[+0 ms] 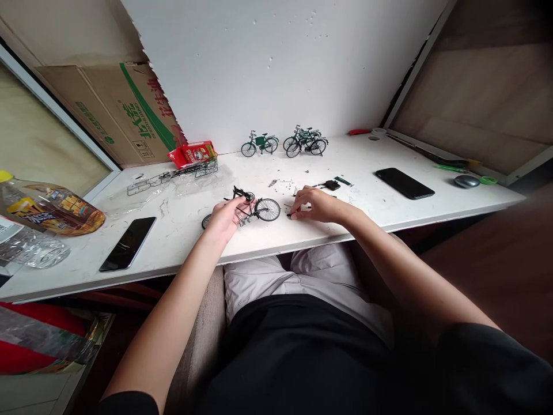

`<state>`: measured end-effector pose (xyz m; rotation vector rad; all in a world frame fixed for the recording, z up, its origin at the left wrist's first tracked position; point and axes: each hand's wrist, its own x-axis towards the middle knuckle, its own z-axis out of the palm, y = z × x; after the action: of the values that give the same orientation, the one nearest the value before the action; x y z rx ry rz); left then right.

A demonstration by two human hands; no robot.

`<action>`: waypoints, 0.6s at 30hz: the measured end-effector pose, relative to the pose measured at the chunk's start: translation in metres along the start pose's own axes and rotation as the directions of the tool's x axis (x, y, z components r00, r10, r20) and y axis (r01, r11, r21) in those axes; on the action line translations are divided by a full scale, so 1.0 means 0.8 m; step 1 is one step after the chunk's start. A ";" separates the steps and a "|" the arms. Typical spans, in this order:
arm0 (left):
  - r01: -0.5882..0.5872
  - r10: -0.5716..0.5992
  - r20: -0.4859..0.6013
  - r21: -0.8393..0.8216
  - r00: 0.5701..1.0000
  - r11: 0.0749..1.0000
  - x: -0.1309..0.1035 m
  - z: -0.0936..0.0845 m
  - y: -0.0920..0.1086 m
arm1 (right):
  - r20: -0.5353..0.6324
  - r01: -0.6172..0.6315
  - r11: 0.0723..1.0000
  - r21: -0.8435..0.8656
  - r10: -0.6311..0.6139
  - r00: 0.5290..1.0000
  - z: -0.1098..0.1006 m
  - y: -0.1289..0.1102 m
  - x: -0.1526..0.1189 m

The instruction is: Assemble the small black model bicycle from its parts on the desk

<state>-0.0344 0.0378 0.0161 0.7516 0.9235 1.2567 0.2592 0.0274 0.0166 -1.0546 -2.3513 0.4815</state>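
A small black model bicycle (259,208) lies on the white table (181,242), near the front edge. My left hand (225,217) is closed around its frame, with one wheel showing left of the hand and the other to the right. My right hand (313,204) rests on the table just right of the bicycle, its fingertips pinched on a thin dark part (289,214) that is too small to identify. Small loose metal parts (283,184) lie scattered just beyond both hands.
Two finished green model bicycles (259,143) (306,142) stand at the back by the wall. A black phone (128,243) lies at the left, another phone (404,183) at the right. A red packet (193,154), parts sprues (173,176), plastic bottles (43,216), a mouse (467,181).
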 end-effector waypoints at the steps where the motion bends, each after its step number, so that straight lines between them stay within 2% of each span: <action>1: 0.001 -0.001 0.000 0.003 1.000 1.000 0.000 0.000 0.000 | -0.008 0.006 1.000 0.007 -0.005 1.000 0.002 0.000 0.000; 5: -0.002 0.002 -0.010 0.019 1.000 1.000 -0.003 0.002 0.001 | -0.059 0.016 1.000 -0.007 -0.016 0.998 0.006 -0.002 0.001; 11: 0.026 -0.028 0.053 0.047 0.998 0.999 -0.015 0.008 0.006 | -0.245 -0.117 0.979 0.169 0.157 0.957 0.002 -0.006 0.004; 15: 0.085 -0.102 0.171 0.108 0.980 0.991 -0.026 0.015 0.001 | -0.314 -0.062 0.933 0.353 0.181 0.932 0.008 -0.019 0.007; 18: 0.098 -0.121 0.231 0.109 0.965 0.989 -0.035 0.024 -0.006 | -0.314 0.002 0.906 0.424 0.145 0.938 0.017 -0.037 0.009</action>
<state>-0.0168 0.0095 0.0251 0.8944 0.8224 1.0054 0.2297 0.0123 0.0230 -0.9331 -1.8020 0.7317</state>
